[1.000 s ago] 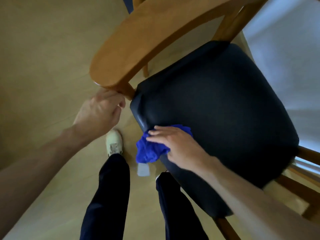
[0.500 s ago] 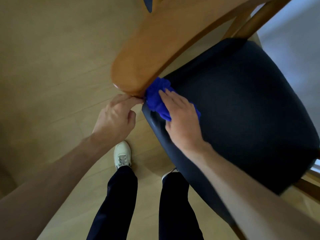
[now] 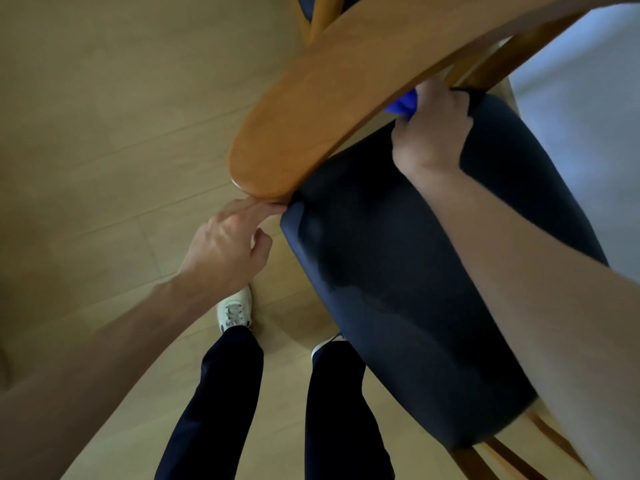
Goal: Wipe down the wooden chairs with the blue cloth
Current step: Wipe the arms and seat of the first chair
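Observation:
A wooden chair with a curved backrest (image 3: 332, 91) and a dark padded seat (image 3: 408, 271) fills the middle and right of the head view. My right hand (image 3: 431, 133) grips the blue cloth (image 3: 403, 102) under the backrest, at the back of the seat; only a small bunch of cloth shows. My left hand (image 3: 227, 249) is beside the near end of the backrest, with its fingers reaching under that end and touching the wood.
Light wooden floor (image 3: 104, 133) spreads to the left. My legs in dark trousers (image 3: 221, 403) and a white shoe (image 3: 235, 311) stand just in front of the seat. A pale surface (image 3: 588, 116) lies to the right of the chair. Chair legs (image 3: 498, 459) show at the bottom right.
My right hand has carried the blue cloth from the seat's front edge along under the backrest to the back of the seat. My left hand has stayed at the backrest's end.

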The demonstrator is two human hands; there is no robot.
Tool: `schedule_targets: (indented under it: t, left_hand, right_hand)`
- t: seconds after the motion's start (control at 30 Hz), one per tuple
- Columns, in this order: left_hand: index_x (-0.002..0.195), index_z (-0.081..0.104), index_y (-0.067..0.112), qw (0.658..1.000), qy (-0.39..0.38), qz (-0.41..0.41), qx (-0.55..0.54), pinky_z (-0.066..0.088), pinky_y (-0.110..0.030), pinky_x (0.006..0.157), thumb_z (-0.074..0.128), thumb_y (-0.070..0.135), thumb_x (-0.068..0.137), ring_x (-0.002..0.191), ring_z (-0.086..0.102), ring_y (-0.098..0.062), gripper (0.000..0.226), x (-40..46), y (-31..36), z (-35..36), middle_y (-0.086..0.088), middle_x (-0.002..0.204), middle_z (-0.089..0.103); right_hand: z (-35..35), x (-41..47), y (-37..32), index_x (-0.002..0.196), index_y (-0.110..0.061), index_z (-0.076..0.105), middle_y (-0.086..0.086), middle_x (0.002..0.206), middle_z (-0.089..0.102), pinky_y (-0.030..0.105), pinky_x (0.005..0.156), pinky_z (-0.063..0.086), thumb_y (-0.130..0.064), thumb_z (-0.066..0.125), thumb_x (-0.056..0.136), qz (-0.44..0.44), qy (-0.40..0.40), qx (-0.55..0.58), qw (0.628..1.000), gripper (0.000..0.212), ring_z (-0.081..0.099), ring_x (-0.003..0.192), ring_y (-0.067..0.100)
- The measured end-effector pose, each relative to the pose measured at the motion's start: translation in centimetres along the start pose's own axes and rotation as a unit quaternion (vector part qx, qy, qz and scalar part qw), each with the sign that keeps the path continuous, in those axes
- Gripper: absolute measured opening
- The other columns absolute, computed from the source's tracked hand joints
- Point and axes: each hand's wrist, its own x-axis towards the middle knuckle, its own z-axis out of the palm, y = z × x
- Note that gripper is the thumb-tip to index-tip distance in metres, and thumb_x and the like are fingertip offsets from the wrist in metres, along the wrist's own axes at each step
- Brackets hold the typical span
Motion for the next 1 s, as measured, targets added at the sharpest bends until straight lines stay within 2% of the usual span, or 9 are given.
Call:
schedule_targets:
  t: [0.1,0.27,0.4,0.5,0.57,0.67,0.77,0.87,1.0]
  left_hand:
    - [0.120,0.065,0.020,1.000,0.012,-0.017,-0.008,0.043,-0.029,0.076,0.056,0.000,0.083,0.099,0.060,-0.023,0.044,-0.1,0.4,0.3,0.001,0.115,0.066]
    - [0.125,0.059,0.022,0.998,0.003,-0.046,-0.033,0.049,-0.036,0.077,0.060,0.003,0.083,0.096,0.063,-0.026,0.046,-0.5,1.0,1.4,-0.002,0.118,0.064]
    - [0.127,0.058,0.024,0.997,0.011,-0.058,-0.055,0.051,-0.037,0.073,0.062,0.006,0.082,0.092,0.065,-0.027,0.048,-0.2,1.7,2.7,0.000,0.116,0.065]
    - [0.132,0.054,0.023,0.996,0.002,-0.026,-0.084,0.051,-0.037,0.080,0.062,0.007,0.083,0.100,0.062,-0.022,0.053,0.6,3.7,4.2,0.002,0.124,0.061]
    - [0.135,0.050,0.024,0.994,-0.001,-0.007,-0.107,0.052,-0.038,0.087,0.059,0.007,0.085,0.106,0.059,-0.018,0.054,1.6,5.0,4.7,0.003,0.128,0.057]
    - [0.137,0.048,0.024,0.994,0.006,0.032,-0.102,0.047,-0.027,0.089,0.056,0.009,0.087,0.112,0.053,-0.011,0.053,3.1,6.5,4.7,0.005,0.131,0.054]
    - [0.133,0.051,0.014,0.996,0.022,0.068,-0.053,0.046,-0.025,0.088,0.058,0.004,0.084,0.111,0.055,-0.016,0.050,4.2,6.9,4.0,-0.002,0.128,0.057]
    - [0.127,0.055,0.008,0.996,0.007,0.079,-0.029,0.052,-0.031,0.081,0.058,0.001,0.083,0.102,0.059,-0.020,0.045,4.4,6.5,3.2,-0.005,0.121,0.058]
    - [0.127,0.052,0.012,0.994,-0.020,0.098,-0.042,0.050,-0.028,0.077,0.058,0.004,0.083,0.098,0.055,-0.014,0.045,2.8,5.5,3.7,-0.001,0.119,0.056]
  right_hand:
    - [1.1,-3.3,-0.1,0.127,-0.027,0.052,-0.001,0.125,0.060,0.046,0.092,0.038,-0.010,0.058,0.084,-0.099,-0.089,-0.067,0.989,0.046,0.047,0.114,0.032]
    - [-0.8,-9.9,2.8,0.142,-0.032,0.046,-0.014,0.133,0.058,0.045,0.093,0.046,-0.010,0.061,0.083,-0.178,-0.215,0.061,0.958,0.065,0.047,0.108,0.019]
    - [-3.4,-4.9,5.1,0.140,-0.030,0.050,-0.006,0.124,0.063,0.039,0.095,0.047,-0.011,0.061,0.084,-0.131,-0.064,0.046,0.988,0.060,0.054,0.112,0.022]
    - [-4.8,2.4,7.3,0.138,-0.026,0.049,0.002,0.124,0.062,0.038,0.094,0.046,-0.018,0.059,0.090,-0.014,0.016,0.027,0.999,0.050,0.056,0.118,0.027]
    - [-4.2,5.3,8.0,0.136,-0.023,0.048,0.005,0.126,0.061,0.038,0.094,0.045,-0.017,0.056,0.091,0.034,-0.013,-0.029,0.999,0.046,0.056,0.119,0.031]
    - [-1.9,3.2,6.3,0.140,-0.025,0.043,0.003,0.132,0.058,0.044,0.096,0.043,-0.013,0.058,0.088,-0.036,-0.050,-0.116,0.991,0.056,0.051,0.118,0.035]
    - [-0.9,-2.6,5.2,0.145,-0.024,0.043,-0.003,0.137,0.056,0.044,0.091,0.046,-0.011,0.060,0.085,-0.161,-0.116,-0.033,0.980,0.064,0.050,0.106,0.029]
    - [-1.6,-5.5,5.2,0.146,-0.028,0.043,-0.008,0.133,0.059,0.044,0.093,0.047,-0.009,0.059,0.086,-0.189,-0.203,0.038,0.960,0.065,0.051,0.106,0.023]
    - [-3.0,0.4,6.2,0.140,-0.021,0.048,0.006,0.119,0.065,0.044,0.098,0.048,-0.014,0.058,0.090,-0.101,-0.097,0.021,0.990,0.051,0.060,0.111,0.029]
